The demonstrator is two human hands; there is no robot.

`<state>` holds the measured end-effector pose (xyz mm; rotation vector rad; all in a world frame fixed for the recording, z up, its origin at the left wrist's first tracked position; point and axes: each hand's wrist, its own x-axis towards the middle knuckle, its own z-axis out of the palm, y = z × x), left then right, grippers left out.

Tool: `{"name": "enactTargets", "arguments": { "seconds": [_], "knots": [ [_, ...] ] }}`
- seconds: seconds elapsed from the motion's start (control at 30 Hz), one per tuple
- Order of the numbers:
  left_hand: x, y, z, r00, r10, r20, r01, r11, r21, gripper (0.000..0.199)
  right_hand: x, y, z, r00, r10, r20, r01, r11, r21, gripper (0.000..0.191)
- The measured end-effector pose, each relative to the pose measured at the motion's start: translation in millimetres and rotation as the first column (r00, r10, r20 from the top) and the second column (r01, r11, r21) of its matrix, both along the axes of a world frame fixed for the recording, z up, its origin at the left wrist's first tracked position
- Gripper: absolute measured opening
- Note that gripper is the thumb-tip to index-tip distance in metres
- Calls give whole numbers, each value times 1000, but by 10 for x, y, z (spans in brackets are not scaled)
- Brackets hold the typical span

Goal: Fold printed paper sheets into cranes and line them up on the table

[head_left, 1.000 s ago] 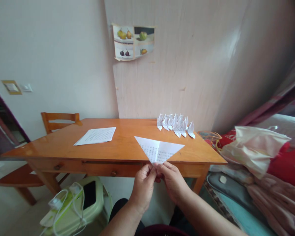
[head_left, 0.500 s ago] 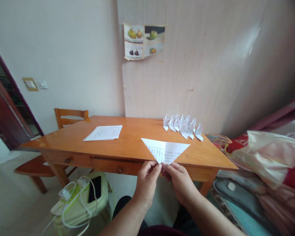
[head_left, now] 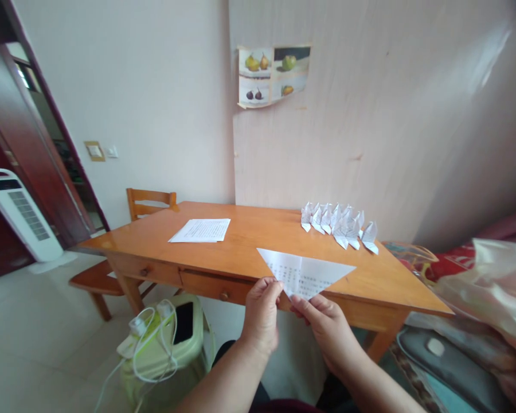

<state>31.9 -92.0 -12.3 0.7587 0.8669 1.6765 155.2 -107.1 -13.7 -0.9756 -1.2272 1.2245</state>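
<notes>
A triangular folded sheet of printed paper [head_left: 305, 272] is held up over the table's front edge, long side away from me and point towards me. My left hand [head_left: 261, 310] pinches its left slanting edge between thumb and fingers. Near the lower point, my right hand [head_left: 322, 324] grips it with the thumb on top; the fingers beneath are partly hidden. Beyond it, several folded paper figures [head_left: 344, 226] stand grouped at the table's back right. A stack of printed sheets [head_left: 201, 230] lies flat on the left half.
The wooden table [head_left: 241, 258] has drawers along its front. At lower left, a pale green stool [head_left: 163, 355] carries white cables [head_left: 150, 338] and a black phone [head_left: 183, 323]. A wooden chair [head_left: 152, 201] stands behind the left end. Plastic bags [head_left: 490, 281] are piled at right.
The view has swung left, so the room appears shifted right. The folded paper has tilted, its right corner lower. My left hand has moved up its left edge, apart from my right.
</notes>
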Motion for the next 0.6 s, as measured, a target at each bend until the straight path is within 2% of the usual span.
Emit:
{"name": "enactTargets", "arguments": {
  "seconds": [0.27,0.6],
  "knots": [
    [-264,190,112,983,178,45,-180,982,52,17,36,-61,-126,994,11,113,-6,999,-44,35],
    [-555,270,309,953,284,107,-292,954,73,10,63,-117,-207,986,44,158,-39,999,-30,37]
  ]
}}
